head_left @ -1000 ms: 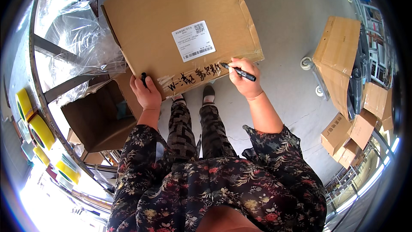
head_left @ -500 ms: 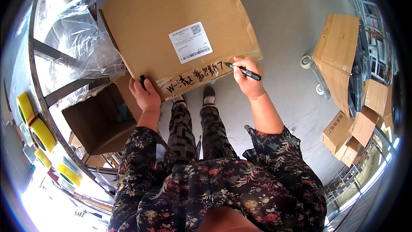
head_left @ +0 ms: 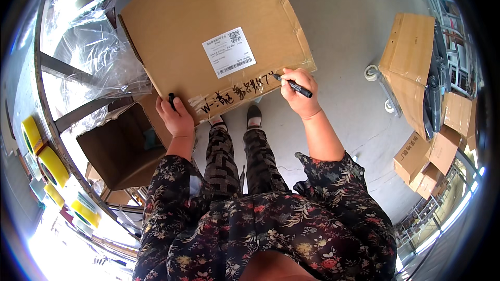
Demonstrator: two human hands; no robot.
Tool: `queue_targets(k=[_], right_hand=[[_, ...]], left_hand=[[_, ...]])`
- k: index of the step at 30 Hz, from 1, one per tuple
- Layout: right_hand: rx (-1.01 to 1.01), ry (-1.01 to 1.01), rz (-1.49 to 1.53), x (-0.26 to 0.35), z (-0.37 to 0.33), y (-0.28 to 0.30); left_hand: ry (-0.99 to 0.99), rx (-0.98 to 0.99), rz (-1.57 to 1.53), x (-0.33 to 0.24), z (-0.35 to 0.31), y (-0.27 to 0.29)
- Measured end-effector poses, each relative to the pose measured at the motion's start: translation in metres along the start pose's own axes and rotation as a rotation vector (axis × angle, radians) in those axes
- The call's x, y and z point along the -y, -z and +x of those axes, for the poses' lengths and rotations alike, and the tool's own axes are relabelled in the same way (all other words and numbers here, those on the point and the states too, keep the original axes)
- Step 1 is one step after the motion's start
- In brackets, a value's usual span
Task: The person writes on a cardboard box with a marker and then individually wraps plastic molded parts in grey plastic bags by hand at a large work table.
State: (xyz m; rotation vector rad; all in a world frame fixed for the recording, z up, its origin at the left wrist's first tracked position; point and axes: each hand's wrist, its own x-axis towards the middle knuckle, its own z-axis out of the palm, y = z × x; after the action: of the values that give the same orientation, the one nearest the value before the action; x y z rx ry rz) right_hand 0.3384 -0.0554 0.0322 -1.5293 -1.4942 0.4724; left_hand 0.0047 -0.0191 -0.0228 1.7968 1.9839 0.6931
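Observation:
A large brown cardboard box (head_left: 172, 26) lies in front of me. A white printed label (head_left: 229, 52) is stuck on its upper face, and a line of black handwriting (head_left: 237, 93) runs along the taped near edge. My right hand (head_left: 300, 92) grips a black marker (head_left: 296, 87), its tip touching the box at the right end of the writing. At the box's near left corner my left hand (head_left: 176, 117) is closed around a small black marker cap (head_left: 172, 100), which sticks up between the fingers. That hand also rests against the box edge.
An open cardboard box (head_left: 122, 145) stands at left, below clear plastic film (head_left: 94, 47). Rolls of yellow tape (head_left: 53, 166) line the rack at far left. A box holding dark rolls (head_left: 411, 67) sits on a wheeled trolley (head_left: 383, 91) at right, with smaller cartons (head_left: 411, 156) nearby.
Fresh marks have appeared at the right end of the handwriting, under the marker tip. My right hand has shifted slightly; the left keeps its hold at the corner.

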Motion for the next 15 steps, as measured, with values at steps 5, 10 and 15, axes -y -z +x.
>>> queue_targets(k=[5,10,15], right_hand=[[0.029,0.016,-0.002,-0.0008,-0.001,0.0025],[-0.015,-0.028,0.019,-0.0018,-0.0013,0.0007],[0.038,0.043,0.002,0.0001,0.0009,0.0047]], left_hand=[[-0.024,-0.002,0.005,0.0026,0.0003,-0.0006],[0.017,0.017,0.013,0.0003,0.0001,0.0006],[0.0,0.014,0.01,-0.0004,0.0,0.0005]])
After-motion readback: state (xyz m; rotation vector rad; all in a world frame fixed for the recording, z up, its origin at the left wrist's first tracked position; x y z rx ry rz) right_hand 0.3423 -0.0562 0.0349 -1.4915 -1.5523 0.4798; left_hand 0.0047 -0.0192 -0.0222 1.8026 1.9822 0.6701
